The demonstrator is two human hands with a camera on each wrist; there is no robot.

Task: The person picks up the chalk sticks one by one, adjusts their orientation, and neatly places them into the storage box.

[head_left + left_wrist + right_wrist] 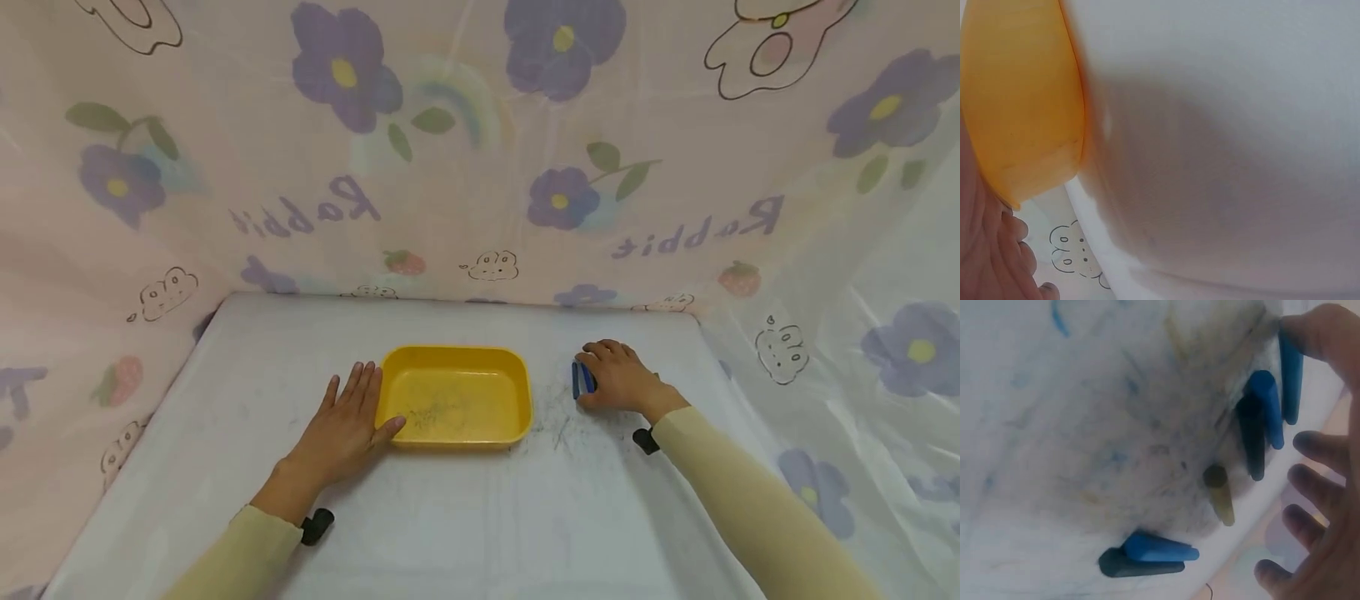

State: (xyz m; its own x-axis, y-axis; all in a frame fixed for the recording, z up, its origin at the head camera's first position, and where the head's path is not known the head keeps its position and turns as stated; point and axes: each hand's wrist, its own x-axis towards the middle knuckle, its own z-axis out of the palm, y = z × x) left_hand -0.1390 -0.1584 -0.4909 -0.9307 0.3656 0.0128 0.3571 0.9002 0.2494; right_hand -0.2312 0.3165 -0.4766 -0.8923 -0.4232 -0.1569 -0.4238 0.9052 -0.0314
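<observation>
My left hand point(341, 437) lies along the left side of the yellow tray point(453, 444), its fingers straight and the thumb over the near left corner of the rim. In the left wrist view, the fingers touch the wall of the tray point(1029, 106). To the right of the tray, my right hand point(618, 375) arches over several crayons. Its thumb touches the end of a teal-blue crayon point(1291, 381), while the other fingertips stand apart from it. Alongside are a bright blue crayon point(1267, 406) and a dark crayon point(1252, 437).
Farther along lie an olive-yellow crayon point(1221, 497), another blue crayon point(1160, 548) and a dark green crayon point(1144, 569). Smudges mark the white table point(480, 517) around them. A patterned curtain point(465, 183) hangs behind the table and at its sides.
</observation>
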